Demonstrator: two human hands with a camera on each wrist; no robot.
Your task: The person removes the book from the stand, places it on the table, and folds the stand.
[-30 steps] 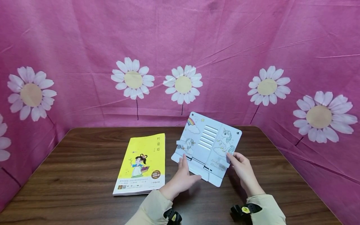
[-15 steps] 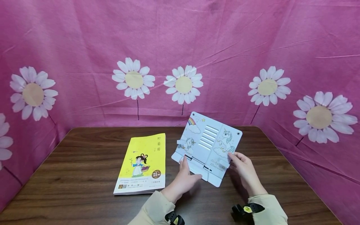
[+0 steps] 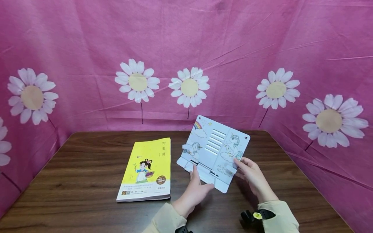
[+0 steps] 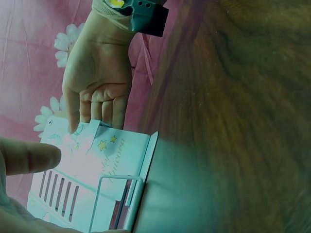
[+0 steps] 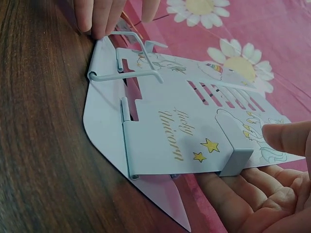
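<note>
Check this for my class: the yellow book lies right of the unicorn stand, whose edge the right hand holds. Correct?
No: the yellow book lies left of the unicorn stand, as the head view shows. The right hand does hold the stand's edge.

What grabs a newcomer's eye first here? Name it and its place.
Probably the bright pink cloth with white daisies, filling the background behind the brown table. Next comes the yellow book, lying on the table left of the white unicorn stand. The right hand holds the stand's right edge; the left hand is at its lower edge.
</note>
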